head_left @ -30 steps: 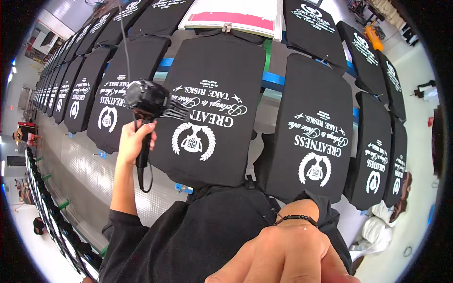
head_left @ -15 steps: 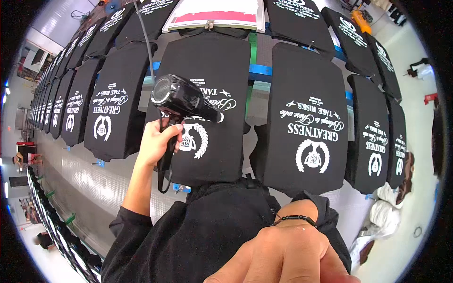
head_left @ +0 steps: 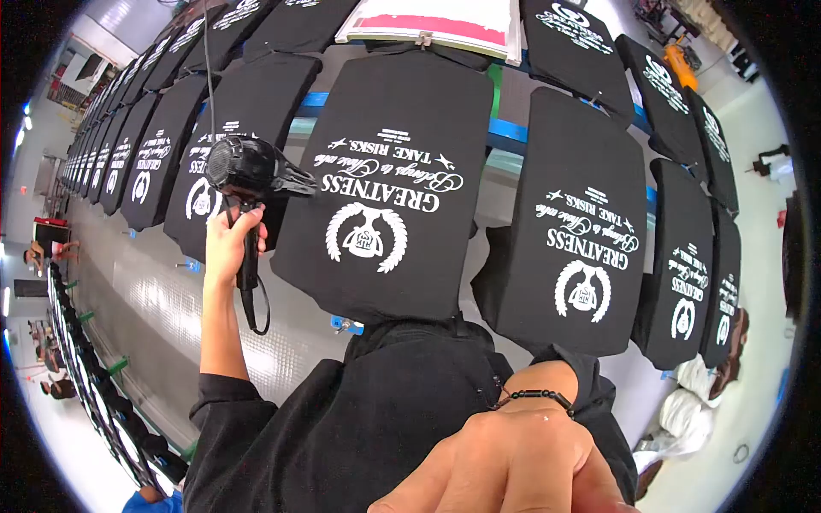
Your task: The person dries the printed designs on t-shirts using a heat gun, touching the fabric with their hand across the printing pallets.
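My left hand [head_left: 235, 244] is wrapped round the handle of a black hair dryer [head_left: 248, 169]. The dryer's nozzle points right, over the left edge of a black shirt [head_left: 393, 103] with a white print [head_left: 368, 235], upside down from here. The dryer overlaps the neighbouring shirt on the left in view. My right hand [head_left: 513, 466], with a black bead bracelet at its wrist, is close to the camera at the bottom. Its fingers are bent and pressed together. Their tips and anything in them are hidden below the frame.
More printed black shirts [head_left: 590, 162] lie in rows on both sides. A framed screen [head_left: 432, 24] with a pink band stands behind the middle shirt. The dryer's cord [head_left: 208, 77] hangs from above. White bundles [head_left: 684, 410] are at the right. People are visible at the far left.
Over the last second, my left hand and the dryer swung right across the middle shirt's print, then back left to its edge. The view shifted too. My right hand stayed nearly still.
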Demonstrator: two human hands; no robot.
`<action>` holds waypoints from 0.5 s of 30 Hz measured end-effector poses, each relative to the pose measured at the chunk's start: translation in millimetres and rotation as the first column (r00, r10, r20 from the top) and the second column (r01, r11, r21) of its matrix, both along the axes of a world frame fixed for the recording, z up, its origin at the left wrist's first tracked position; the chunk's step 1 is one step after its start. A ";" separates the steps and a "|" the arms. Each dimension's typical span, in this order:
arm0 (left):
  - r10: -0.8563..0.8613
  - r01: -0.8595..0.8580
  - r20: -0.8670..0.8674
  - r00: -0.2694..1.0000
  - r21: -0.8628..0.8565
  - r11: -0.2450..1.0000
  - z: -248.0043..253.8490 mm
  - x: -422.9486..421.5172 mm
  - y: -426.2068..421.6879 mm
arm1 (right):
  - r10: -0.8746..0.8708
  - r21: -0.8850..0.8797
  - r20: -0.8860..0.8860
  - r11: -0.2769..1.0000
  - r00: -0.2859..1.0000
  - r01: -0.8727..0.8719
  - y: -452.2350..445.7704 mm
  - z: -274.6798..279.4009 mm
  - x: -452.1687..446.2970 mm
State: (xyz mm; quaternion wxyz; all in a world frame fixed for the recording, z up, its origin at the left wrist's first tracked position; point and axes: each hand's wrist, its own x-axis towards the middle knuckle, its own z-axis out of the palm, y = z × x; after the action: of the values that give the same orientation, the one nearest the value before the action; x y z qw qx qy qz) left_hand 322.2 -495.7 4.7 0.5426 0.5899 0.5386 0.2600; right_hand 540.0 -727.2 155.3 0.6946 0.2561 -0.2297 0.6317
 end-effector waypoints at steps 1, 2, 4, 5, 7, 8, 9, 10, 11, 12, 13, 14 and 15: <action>-0.022 0.022 0.033 0.999 -0.009 1.000 -0.7 -4.9 -2.1 | 0.007 0.004 0.012 1.000 1.000 -0.007 2.7 0.2 -4.3; -0.030 0.031 0.038 0.999 -0.024 0.999 3.3 -6.5 -7.1 | 0.015 0.006 0.022 1.000 1.000 -0.015 5.2 -0.2 -9.1; -0.034 0.036 0.039 0.999 -0.056 0.998 12.0 -10.8 -20.3 | 0.039 0.003 0.040 0.999 0.998 -0.040 8.8 -2.2 -19.7; -0.038 0.041 0.051 0.998 -0.069 0.997 12.7 -14.9 -27.2 | 0.052 -0.010 0.038 0.999 0.998 -0.052 9.6 -3.3 -26.1; -0.057 0.064 0.085 0.995 -0.078 0.995 8.5 -27.5 -34.5 | 0.045 0.021 0.043 0.999 0.998 -0.046 11.3 -3.4 -38.7; -0.053 0.061 0.082 0.995 -0.097 0.993 9.0 -33.0 -39.0 | 0.043 0.016 0.042 0.999 0.998 -0.044 9.6 -1.5 -45.1; -0.052 0.061 0.081 0.995 -0.114 0.992 9.7 -37.5 -43.3 | 0.038 -0.032 0.050 0.999 0.998 -0.037 7.4 1.2 -51.0; -0.052 0.061 0.080 0.995 -0.122 0.991 10.0 -42.7 -47.1 | 0.034 -0.082 0.058 0.996 0.998 -0.029 5.2 2.8 -56.6; -0.056 0.066 0.080 0.995 -0.130 0.989 9.8 -47.7 -51.1 | 0.030 -0.090 0.057 0.996 0.998 -0.025 0.7 0.9 -62.5; -0.057 0.067 0.078 0.995 -0.121 0.990 9.6 -53.0 -54.9 | 0.018 -0.093 0.065 0.996 0.998 -0.012 -2.3 -1.5 -66.9; -0.060 0.069 0.077 0.995 -0.114 0.991 9.4 -58.3 -58.5 | 0.005 -0.098 0.073 0.995 0.997 0.002 -2.4 -4.0 -72.4; -0.080 0.087 0.067 0.995 -0.123 0.989 10.9 -64.0 -61.3 | -0.008 -0.103 0.084 0.995 0.996 0.017 -1.7 -6.4 -76.7; -0.101 0.108 0.061 0.993 -0.130 0.986 12.9 -68.8 -63.5 | -0.024 -0.107 0.097 0.994 0.995 0.034 -6.8 -8.8 -82.0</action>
State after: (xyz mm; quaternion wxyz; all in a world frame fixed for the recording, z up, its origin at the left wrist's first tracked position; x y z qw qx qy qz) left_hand 253.4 -559.2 17.6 0.6079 0.5726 0.5082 0.2104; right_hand 458.0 -734.0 146.5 0.7048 0.1840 -0.2319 0.6447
